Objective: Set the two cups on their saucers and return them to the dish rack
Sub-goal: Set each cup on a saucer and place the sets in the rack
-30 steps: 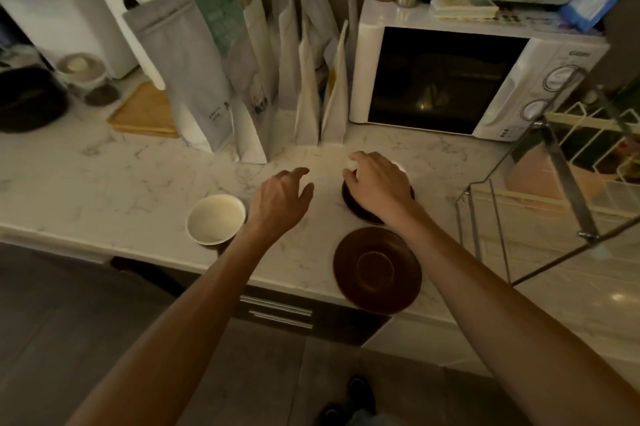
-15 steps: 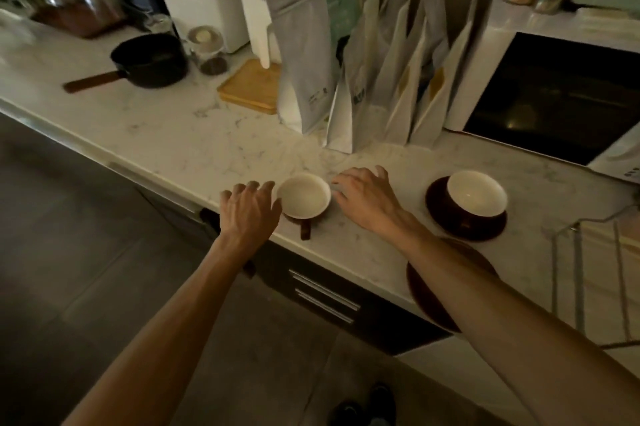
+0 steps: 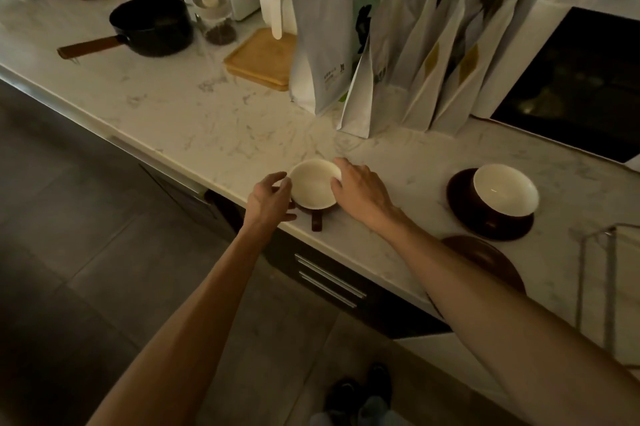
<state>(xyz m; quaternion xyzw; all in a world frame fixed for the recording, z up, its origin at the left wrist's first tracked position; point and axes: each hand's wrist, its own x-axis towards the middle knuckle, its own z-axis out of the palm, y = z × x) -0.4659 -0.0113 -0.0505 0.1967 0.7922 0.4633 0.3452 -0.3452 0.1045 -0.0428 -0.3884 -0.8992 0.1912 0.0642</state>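
A brown cup with a white inside [image 3: 313, 184] stands on the marble counter near its front edge, handle pointing toward me. My left hand [image 3: 270, 200] touches its left side and my right hand [image 3: 360, 191] its right side, fingers curled around the rim. A second cup [image 3: 504, 191] sits on a dark brown saucer [image 3: 460, 214] to the right. Another brown saucer [image 3: 485, 257] lies bare at the counter edge, partly hidden by my right forearm. The dish rack [image 3: 602, 287] shows only as wire bars at the far right.
Several white and grey paper bags [image 3: 408, 54] stand behind the cups. A microwave [image 3: 571, 79] is at the back right. A black saucepan [image 3: 152, 27], a glass jar [image 3: 216, 18] and a wooden board [image 3: 261, 60] sit at the back left.
My right hand left the cup on the saucer and crossed to the loose cup. Both hands have closed in on that cup from either side. The view swung left.
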